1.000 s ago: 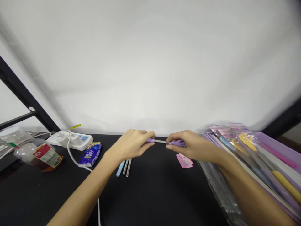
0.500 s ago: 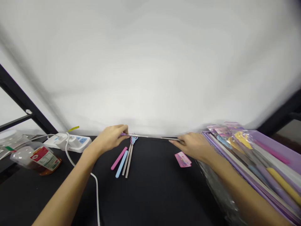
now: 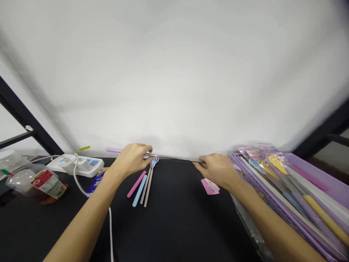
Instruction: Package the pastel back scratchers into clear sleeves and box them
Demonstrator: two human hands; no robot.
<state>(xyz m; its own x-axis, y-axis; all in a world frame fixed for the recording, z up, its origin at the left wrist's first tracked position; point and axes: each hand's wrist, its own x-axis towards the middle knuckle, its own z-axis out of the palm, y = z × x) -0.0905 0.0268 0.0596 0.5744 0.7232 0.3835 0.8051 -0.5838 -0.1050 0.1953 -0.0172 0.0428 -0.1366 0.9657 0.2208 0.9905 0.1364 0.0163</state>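
Note:
My left hand (image 3: pixel 132 158) and my right hand (image 3: pixel 216 169) hold a telescopic back scratcher (image 3: pixel 174 157) stretched out level between them above the black table (image 3: pixel 174 225). Its purple handle (image 3: pixel 113 150) sticks out to the left of my left hand, whose fingers are closed round it. My right hand is closed over the other end, and the claw head is hidden inside it. Below the rod lie two more scratchers, one with a pink handle (image 3: pixel 136 184) and one with a blue handle (image 3: pixel 140 190), the blue claw (image 3: pixel 154 161) pointing at the wall.
A small pink card (image 3: pixel 210 186) lies by my right hand. A purple tray (image 3: pixel 313 189) of packaged scratchers fills the right side. On the left are a white power strip (image 3: pixel 79 164) with its cable, a blue tissue pack (image 3: pixel 96 178) and plastic containers (image 3: pixel 38 182).
My hands have moved apart and drawn the scratcher out from short to long. The left hand went left, uncovering the scratchers lying on the table.

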